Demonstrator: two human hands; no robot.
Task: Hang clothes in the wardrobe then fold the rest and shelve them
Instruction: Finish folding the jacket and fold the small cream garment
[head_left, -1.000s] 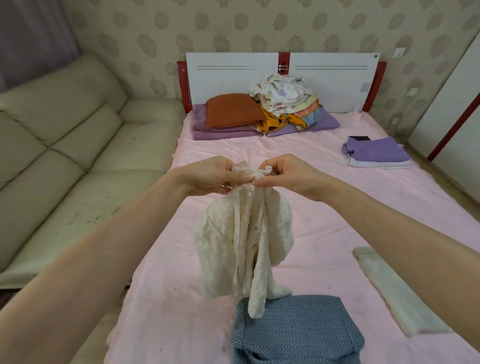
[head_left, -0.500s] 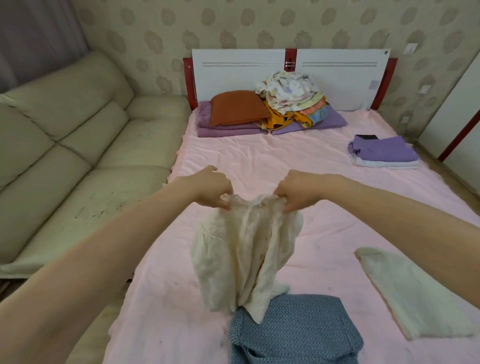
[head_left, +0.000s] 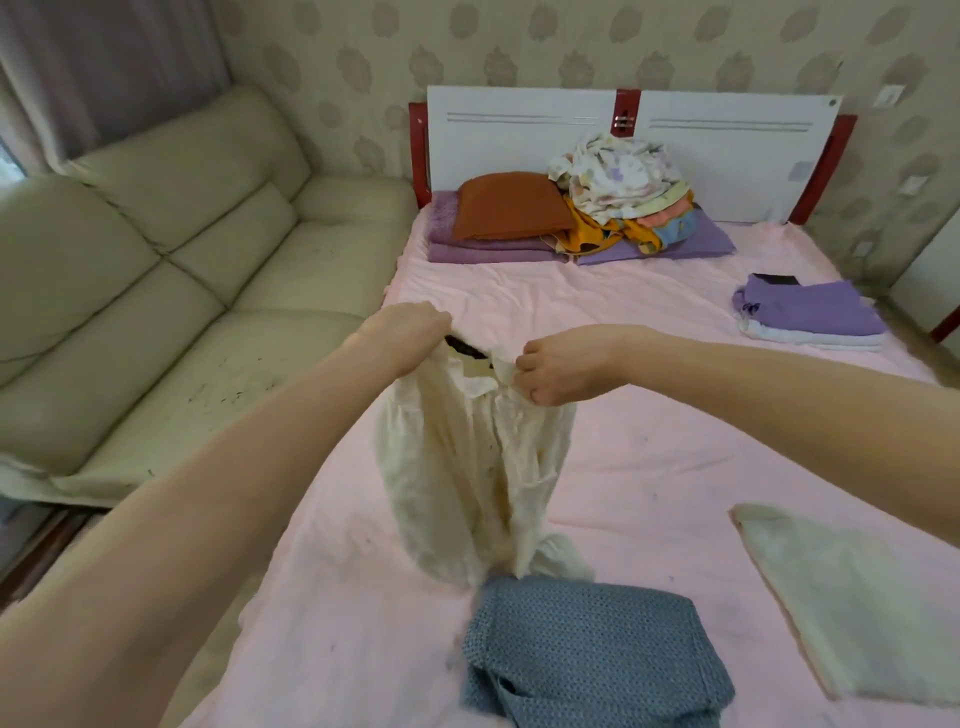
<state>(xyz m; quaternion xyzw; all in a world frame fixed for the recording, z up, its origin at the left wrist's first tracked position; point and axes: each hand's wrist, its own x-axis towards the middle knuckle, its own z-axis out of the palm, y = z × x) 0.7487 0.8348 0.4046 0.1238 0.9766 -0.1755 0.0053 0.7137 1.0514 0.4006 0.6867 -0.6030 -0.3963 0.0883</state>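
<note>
- Head view: both hands hold a cream crinkled cotton garment (head_left: 467, 467) up over the pink bedsheet (head_left: 649, 457), at the centre of the frame.
- Left hand (head_left: 410, 332) grips the garment's top edge at about 11 o'clock from its middle, fingers curled into the cloth.
- Right hand (head_left: 558, 366) pinches the same top edge at about 1 o'clock, knuckles bent; something dark shows between the two hands, too small to identify.
- Garment's lower end brushes a folded blue-grey knitted sweater (head_left: 592, 654) lying at 6 o'clock.
- Pale cream folded cloth (head_left: 852, 608) lies at 4 o'clock; a folded purple and white stack (head_left: 810, 317) at 2 o'clock; a heap of mixed patterned clothes (head_left: 618, 182) on purple pillows at 12 o'clock, beside a rust-orange cushion (head_left: 509, 205).
- Risk, as I judge it: the hem may drag across the sweater and undo its fold if the garment is lowered where it hangs.
- Thin cloth held by narrow pinches could slip or bunch, giving a crooked fold.
</note>
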